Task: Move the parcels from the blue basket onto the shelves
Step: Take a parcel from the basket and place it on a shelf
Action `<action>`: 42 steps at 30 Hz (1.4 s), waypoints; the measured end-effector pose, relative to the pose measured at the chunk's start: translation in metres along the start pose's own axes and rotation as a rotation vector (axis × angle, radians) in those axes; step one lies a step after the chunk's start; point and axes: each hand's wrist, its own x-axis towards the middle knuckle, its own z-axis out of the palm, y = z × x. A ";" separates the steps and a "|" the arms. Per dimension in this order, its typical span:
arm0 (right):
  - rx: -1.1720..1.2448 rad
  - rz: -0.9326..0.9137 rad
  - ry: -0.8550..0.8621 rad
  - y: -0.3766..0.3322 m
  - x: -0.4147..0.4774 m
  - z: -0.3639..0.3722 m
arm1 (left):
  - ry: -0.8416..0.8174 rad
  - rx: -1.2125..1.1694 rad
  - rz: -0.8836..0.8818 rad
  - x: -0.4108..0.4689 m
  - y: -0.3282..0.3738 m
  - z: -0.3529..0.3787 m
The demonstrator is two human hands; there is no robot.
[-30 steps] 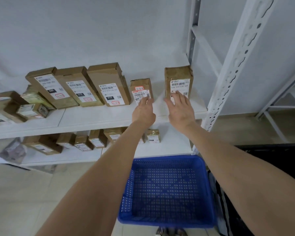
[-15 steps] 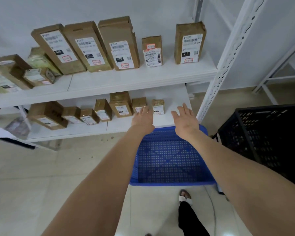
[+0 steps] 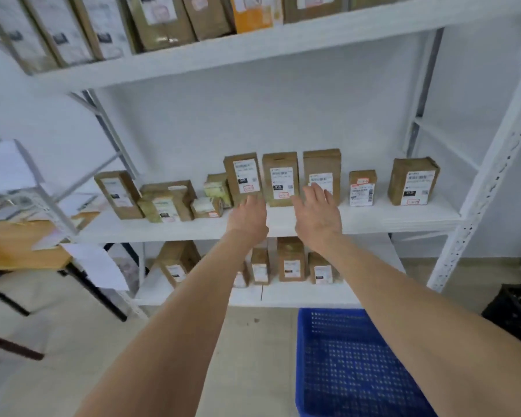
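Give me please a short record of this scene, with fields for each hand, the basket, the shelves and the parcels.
Left hand: open, empty, raised before the middle shelf
Right hand: open, empty, beside the left one
Basket: blue perforated plastic basket, lower right; no parcel in its visible part
Middle shelf: white shelf board bearing upright brown cardboard parcels with white labels
Top shelf: more parcels, among them an orange parcel
Bottom shelf: smaller brown parcels
Right edge: black plastic crate
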 end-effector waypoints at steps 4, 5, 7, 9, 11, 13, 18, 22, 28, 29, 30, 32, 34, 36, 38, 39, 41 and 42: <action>-0.022 -0.080 0.168 -0.048 0.062 -0.060 | 0.168 -0.023 -0.049 0.026 -0.059 -0.071; -0.019 -0.092 0.206 -0.059 0.078 -0.075 | 0.207 -0.020 -0.050 0.034 -0.073 -0.087; -0.005 -0.107 0.300 -0.077 0.112 -0.104 | 0.291 -0.006 -0.050 0.053 -0.099 -0.121; 0.008 -0.119 0.412 -0.094 0.147 -0.133 | 0.390 0.009 -0.055 0.074 -0.123 -0.153; 0.032 -0.124 0.510 -0.110 0.180 -0.161 | 0.470 0.020 -0.051 0.094 -0.144 -0.182; 0.049 -0.127 0.588 -0.124 0.213 -0.187 | 0.543 0.052 -0.036 0.113 -0.166 -0.207; 0.027 -0.128 0.646 -0.163 0.278 -0.225 | 0.642 0.050 -0.045 0.144 -0.227 -0.244; -0.008 -0.162 0.651 -0.195 0.314 -0.234 | 0.708 0.074 -0.062 0.163 -0.272 -0.260; -0.013 -0.209 0.672 -0.255 0.365 -0.236 | 0.767 0.104 -0.051 0.195 -0.344 -0.282; -0.009 -0.211 0.676 -0.265 0.374 -0.236 | 0.777 0.096 -0.045 0.202 -0.358 -0.284; -0.002 -0.210 0.678 -0.276 0.383 -0.237 | 0.785 0.092 -0.037 0.209 -0.373 -0.287; 0.007 -0.199 0.684 -0.297 0.402 -0.240 | 0.814 0.092 -0.024 0.222 -0.403 -0.294; 0.003 -0.167 0.701 -0.320 0.421 -0.242 | 0.864 0.119 0.005 0.234 -0.437 -0.304; -0.014 -0.150 0.685 -0.347 0.438 -0.243 | 0.911 0.138 0.020 0.245 -0.475 -0.315; -0.027 -0.139 0.638 -0.374 0.455 -0.241 | 0.931 0.113 -0.015 0.254 -0.513 -0.325; -0.035 -0.128 0.615 -0.386 0.462 -0.240 | 0.927 0.090 -0.042 0.258 -0.530 -0.329; -0.052 -0.100 0.570 -0.407 0.478 -0.236 | 0.893 0.055 -0.084 0.269 -0.560 -0.333; -0.059 -0.085 0.545 -0.415 0.486 -0.234 | 0.863 0.052 -0.090 0.275 -0.573 -0.334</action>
